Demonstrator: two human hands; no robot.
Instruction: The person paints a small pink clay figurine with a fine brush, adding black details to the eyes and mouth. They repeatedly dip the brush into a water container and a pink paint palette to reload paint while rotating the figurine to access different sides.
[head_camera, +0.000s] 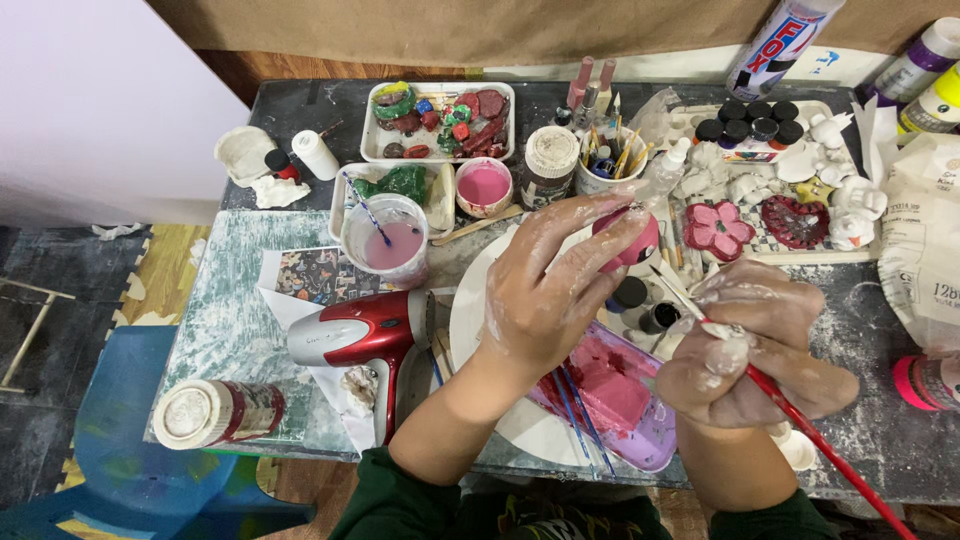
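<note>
A plaster-dusted left hand (545, 290) curls its fingers around a small pink piece (632, 240) above a white plate (470, 320), at the table's centre. At its 4 o'clock, the right hand (755, 355) pinches a red-handled brush (800, 420), bristles toward the piece. A red hairdryer (350, 335) lies at 9 o'clock, a cup of pink water (388, 245) at 10 o'clock.

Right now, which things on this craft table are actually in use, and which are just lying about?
In use:
left hand holding a small pink-painted round piece
right hand gripping a red-handled paintbrush
purple tray of pink paint

Lying about:
red hair dryer
cup of pinkish rinse water
pink flower cast
white tray of painted pieces
</note>
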